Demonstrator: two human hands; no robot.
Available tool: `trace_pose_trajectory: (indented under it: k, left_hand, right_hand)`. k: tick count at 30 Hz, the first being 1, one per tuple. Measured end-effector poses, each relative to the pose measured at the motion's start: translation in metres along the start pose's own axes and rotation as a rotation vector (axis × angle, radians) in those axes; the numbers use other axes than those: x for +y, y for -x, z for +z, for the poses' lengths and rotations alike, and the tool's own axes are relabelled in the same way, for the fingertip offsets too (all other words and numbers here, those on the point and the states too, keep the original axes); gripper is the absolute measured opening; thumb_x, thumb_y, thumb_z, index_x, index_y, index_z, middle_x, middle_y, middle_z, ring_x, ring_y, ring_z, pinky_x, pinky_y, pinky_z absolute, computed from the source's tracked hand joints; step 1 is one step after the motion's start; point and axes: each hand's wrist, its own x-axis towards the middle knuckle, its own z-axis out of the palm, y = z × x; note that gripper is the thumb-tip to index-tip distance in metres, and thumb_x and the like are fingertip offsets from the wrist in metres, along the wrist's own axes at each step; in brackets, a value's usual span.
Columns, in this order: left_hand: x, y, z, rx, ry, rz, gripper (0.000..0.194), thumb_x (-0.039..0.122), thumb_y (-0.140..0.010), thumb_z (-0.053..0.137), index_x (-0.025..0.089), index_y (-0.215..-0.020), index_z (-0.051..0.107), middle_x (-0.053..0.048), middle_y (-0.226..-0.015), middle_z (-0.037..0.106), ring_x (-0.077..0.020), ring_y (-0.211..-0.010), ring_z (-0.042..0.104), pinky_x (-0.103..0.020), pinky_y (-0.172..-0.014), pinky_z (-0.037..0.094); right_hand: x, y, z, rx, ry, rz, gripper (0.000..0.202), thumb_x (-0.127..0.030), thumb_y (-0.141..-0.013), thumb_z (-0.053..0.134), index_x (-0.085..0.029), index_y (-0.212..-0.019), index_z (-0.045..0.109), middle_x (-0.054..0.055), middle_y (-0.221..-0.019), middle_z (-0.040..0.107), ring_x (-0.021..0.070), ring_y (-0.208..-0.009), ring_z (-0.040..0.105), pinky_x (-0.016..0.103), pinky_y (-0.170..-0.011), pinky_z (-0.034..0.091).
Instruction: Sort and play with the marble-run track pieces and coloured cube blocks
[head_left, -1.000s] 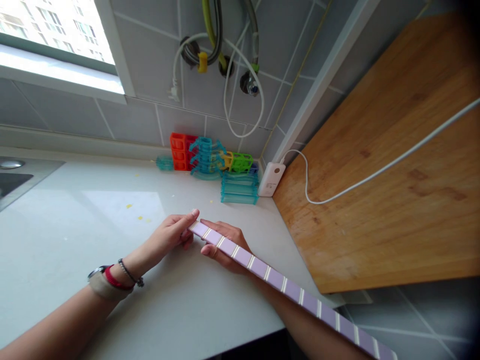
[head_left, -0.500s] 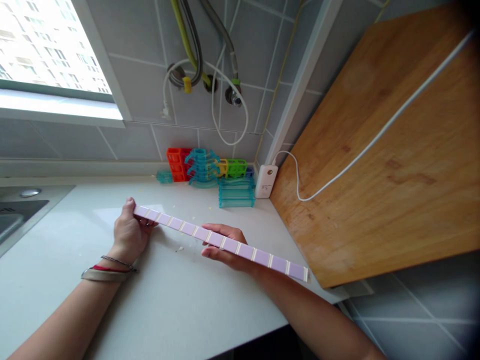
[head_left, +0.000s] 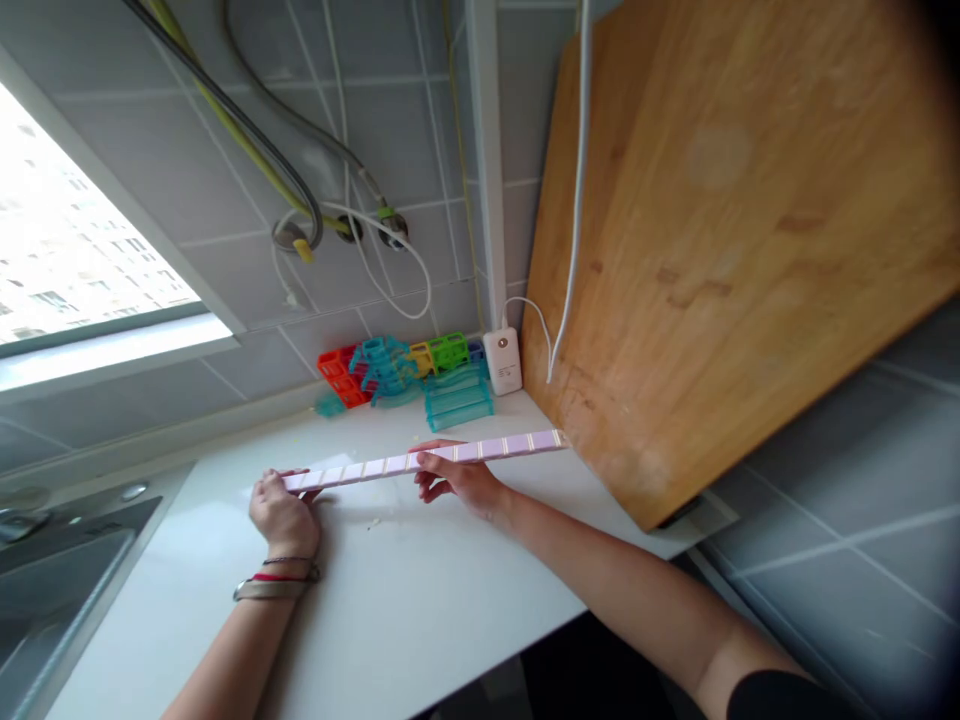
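Observation:
A long, thin lilac strip (head_left: 375, 468) with pale cross lines spans the view above the white counter (head_left: 420, 600). My left hand (head_left: 286, 512) is closed on its left end. Around the middle of the strip, my right hand (head_left: 461, 478) grips it between thumb and fingers, with the lower fingers curled beneath. The strip's right end reaches close to the lower edge of the wooden board. Small crumbs lie on the counter below the strip.
Red (head_left: 346, 376), blue (head_left: 384, 366) and green (head_left: 448, 352) plastic pieces line the wall, with a teal rack (head_left: 459, 398) in front. A white power bank (head_left: 502, 360) with a cable stands beside a leaning wooden board (head_left: 720, 250). A sink (head_left: 67, 570) is at left.
The strip has swung from sloping down rightward to rising slightly rightward. My right thumb now lies over its near face. The camera view has turned, and both hands still hold the strip.

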Motion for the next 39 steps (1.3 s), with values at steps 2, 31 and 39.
trace_pose_trajectory:
  k: [2, 31, 39]
  left_hand:
    - [0.006, 0.007, -0.005, 0.034, -0.104, 0.071, 0.024, 0.043, -0.088, 0.047, 0.02, -0.094, 0.05, -0.004, -0.094, 0.062, -0.0212, -0.084, 0.063, -0.041, -0.081, 0.058]
    - [0.072, 0.099, -0.12, -0.403, -1.128, 0.439, 0.045, 0.069, -0.08, 0.057, 0.03, -0.098, 0.067, -0.001, -0.085, 0.078, -0.0231, -0.067, 0.074, -0.028, -0.06, 0.051]
    - [0.072, 0.088, -0.16, -0.276, -1.257, 0.127, 0.055, 0.076, -0.08, 0.044, 0.029, -0.095, 0.069, -0.005, -0.086, 0.077, -0.0321, -0.087, 0.074, -0.036, -0.07, 0.052]
  right_hand:
    - [-0.001, -0.002, -0.001, 0.017, -0.047, 0.002, 0.052, -0.054, -0.074, 0.084, -0.016, -0.106, 0.071, 0.001, -0.074, 0.068, 0.0137, -0.06, 0.067, 0.027, -0.058, 0.06]
    - [-0.003, -0.005, 0.008, 0.012, 0.031, 0.257, 0.018, -0.031, -0.091, 0.072, -0.018, -0.102, 0.066, 0.0, -0.075, 0.07, 0.0094, -0.059, 0.064, 0.019, -0.055, 0.055]
    - [-0.001, -0.002, 0.013, -0.061, 0.093, 0.32, 0.008, -0.025, -0.094, 0.065, -0.017, -0.092, 0.066, 0.0, -0.072, 0.069, 0.0096, -0.055, 0.063, 0.02, -0.053, 0.053]
